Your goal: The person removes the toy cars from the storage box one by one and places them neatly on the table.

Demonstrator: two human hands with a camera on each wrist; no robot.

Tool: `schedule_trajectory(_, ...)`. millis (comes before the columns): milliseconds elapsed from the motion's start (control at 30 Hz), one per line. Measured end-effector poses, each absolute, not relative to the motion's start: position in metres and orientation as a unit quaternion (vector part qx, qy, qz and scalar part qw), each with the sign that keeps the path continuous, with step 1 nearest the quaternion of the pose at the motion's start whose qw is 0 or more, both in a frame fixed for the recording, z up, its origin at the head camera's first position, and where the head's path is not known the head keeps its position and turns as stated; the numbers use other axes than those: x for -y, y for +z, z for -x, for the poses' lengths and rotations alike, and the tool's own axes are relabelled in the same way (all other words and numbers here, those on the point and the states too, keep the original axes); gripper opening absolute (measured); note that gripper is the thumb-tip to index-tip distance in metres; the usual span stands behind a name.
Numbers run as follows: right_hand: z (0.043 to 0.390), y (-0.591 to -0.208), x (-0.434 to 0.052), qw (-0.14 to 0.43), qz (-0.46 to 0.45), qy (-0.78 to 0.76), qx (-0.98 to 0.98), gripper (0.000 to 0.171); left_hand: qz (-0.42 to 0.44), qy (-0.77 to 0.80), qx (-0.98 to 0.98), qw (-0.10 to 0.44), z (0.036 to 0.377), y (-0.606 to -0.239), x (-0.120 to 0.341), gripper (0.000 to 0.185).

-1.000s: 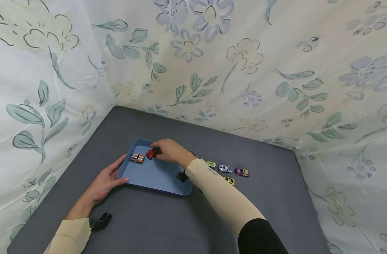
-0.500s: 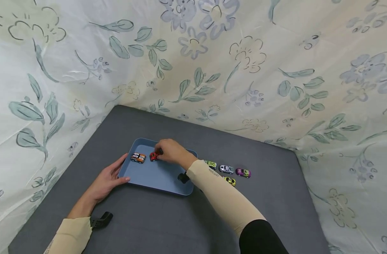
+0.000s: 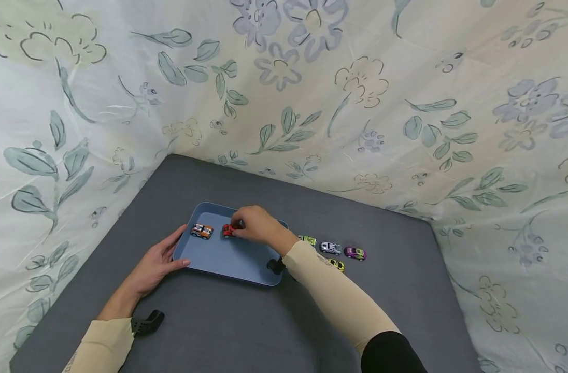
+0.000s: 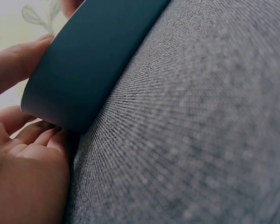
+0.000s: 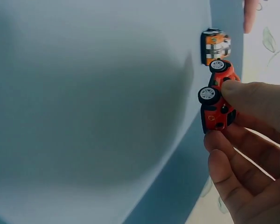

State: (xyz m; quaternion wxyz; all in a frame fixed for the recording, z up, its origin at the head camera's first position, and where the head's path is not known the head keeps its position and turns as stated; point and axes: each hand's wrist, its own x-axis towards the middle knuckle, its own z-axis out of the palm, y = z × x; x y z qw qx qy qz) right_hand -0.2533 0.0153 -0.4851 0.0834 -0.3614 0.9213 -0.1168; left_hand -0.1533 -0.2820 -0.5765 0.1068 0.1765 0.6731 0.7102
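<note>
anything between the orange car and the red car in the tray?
No. Only bare tray floor separates the orange car from the red car; the head view shows it.

The blue tray (image 3: 228, 259) looks like smooth matt plastic, the red toy car (image 5: 217, 100) has glossy paint, and the grey table cover (image 4: 200, 140) is a rough woven cloth.

The right hand (image 3: 256, 224) has drawn slightly back toward the right across the blue tray (image 3: 228, 259), taking the red toy car (image 3: 228, 230) with it, farther from the orange toy car (image 3: 202, 230).
</note>
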Motion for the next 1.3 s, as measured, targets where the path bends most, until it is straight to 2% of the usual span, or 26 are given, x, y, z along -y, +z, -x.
schedule_trajectory(600, 0.224, -0.46, -0.06, 0.042, 0.355, -0.179, -0.917, 0.02, -0.177, 0.703, -0.681, 0.105, 0.155, -0.575, 0.282, 0.093)
schedule_trajectory(1300, 0.195, -0.448, -0.16, 0.01, 0.281, -0.195, -0.939, 0.018, -0.172, 0.693, -0.691, 0.113, 0.153, -0.573, 0.28, 0.092)
